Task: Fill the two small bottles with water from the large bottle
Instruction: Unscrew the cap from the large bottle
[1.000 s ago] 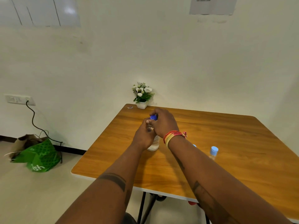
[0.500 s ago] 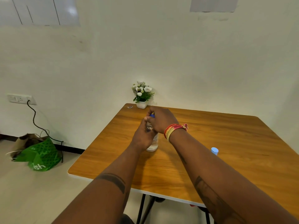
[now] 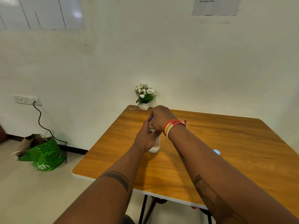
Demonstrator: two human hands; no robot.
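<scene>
A clear large bottle (image 3: 155, 145) stands upright on the wooden table (image 3: 226, 143). My left hand (image 3: 145, 138) is wrapped around its body. My right hand (image 3: 159, 118), with red and yellow threads on the wrist, is closed over the bottle's top, where a sliver of blue cap (image 3: 151, 119) shows. Behind my right forearm only the light blue cap of one small bottle (image 3: 216, 151) is visible; its body is hidden. The other small bottle is hidden by the arm.
A small white pot of white flowers (image 3: 144, 98) stands at the table's far left corner by the wall. A green bag (image 3: 42, 156) and a brown bag lie on the floor at left, under a wall socket with a black cable (image 3: 39, 120).
The view has shifted a little. My right hand has turned over the large bottle's cap, which shows less. My forearm now covers more of the small bottles.
</scene>
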